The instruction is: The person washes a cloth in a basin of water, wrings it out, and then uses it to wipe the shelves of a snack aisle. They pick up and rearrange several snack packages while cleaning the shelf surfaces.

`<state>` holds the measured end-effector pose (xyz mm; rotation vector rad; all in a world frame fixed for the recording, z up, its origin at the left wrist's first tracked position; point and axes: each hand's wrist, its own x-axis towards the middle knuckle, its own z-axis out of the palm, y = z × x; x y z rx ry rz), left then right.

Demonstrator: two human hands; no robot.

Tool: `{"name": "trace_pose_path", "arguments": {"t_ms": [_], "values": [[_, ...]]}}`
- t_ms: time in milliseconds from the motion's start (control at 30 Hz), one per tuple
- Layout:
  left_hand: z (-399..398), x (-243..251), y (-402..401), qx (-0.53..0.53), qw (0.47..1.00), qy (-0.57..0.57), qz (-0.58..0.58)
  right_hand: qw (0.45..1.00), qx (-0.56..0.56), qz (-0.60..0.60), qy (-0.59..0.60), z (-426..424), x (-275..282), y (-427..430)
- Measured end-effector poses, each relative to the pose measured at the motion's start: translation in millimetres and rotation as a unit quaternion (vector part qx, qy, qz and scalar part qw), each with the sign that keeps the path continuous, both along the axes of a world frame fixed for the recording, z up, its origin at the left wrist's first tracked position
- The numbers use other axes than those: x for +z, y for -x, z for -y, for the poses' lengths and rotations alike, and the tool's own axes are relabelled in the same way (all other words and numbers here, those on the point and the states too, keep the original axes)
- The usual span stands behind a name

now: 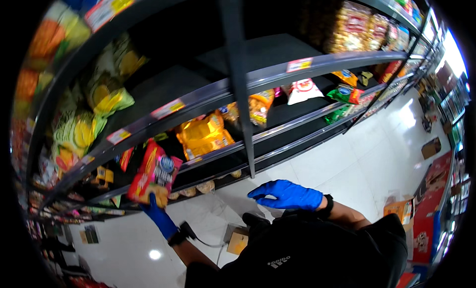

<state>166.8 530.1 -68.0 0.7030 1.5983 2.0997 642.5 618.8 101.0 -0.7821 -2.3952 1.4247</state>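
Note:
My left hand [159, 215], in a blue glove, grips the lower end of a red and pink snack bag [155, 174]. The bag is tilted in front of the lower shelf's edge, and the thumb lies on its front. Over the floor, my right hand [288, 195], also blue-gloved, holds nothing; a gap shows between its thumb and fingers. A shiny orange snack bag [202, 135] rests on the shelf just right of the red one. Behind the red bag, a smaller red packet [125, 158] is partly hidden.
A dark metal shelf post [238, 83] stands between the shelf bays. Green chip bags [80, 133] fill the left shelf; popcorn-like bags [351, 27] stand at upper right. A cardboard box [238, 241] sits on the floor by my feet, near a cable [208, 245] from my left wrist.

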Motion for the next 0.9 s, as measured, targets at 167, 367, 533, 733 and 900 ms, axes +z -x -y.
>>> {"name": "trace_pose_path", "arguments": {"t_ms": [167,367,533,733,900], "values": [[35.8,71.8,-180.4,-0.054,0.997,-0.059,0.006,0.995,0.078,-0.037,0.05,0.3,6.0,-27.7],[2.9,127.1,-383.2,-0.217,0.972,-0.088,0.025,0.973,-0.051,-0.222,0.039,17.1,11.4,-89.5],[-26.0,140.2,-474.7,-0.36,0.911,-0.086,0.181,0.941,-0.111,-0.311,0.076,21.3,-13.3,-150.4],[-68.1,103.3,-490.6,-0.337,0.929,0.017,-0.155,0.9,-0.151,-0.341,0.226,12.5,-7.8,-214.7],[-76.3,147.4,-480.1,-0.344,0.932,-0.071,-0.086,0.911,-0.337,-0.199,-0.131,-21.7,63.1,-236.6]]}}
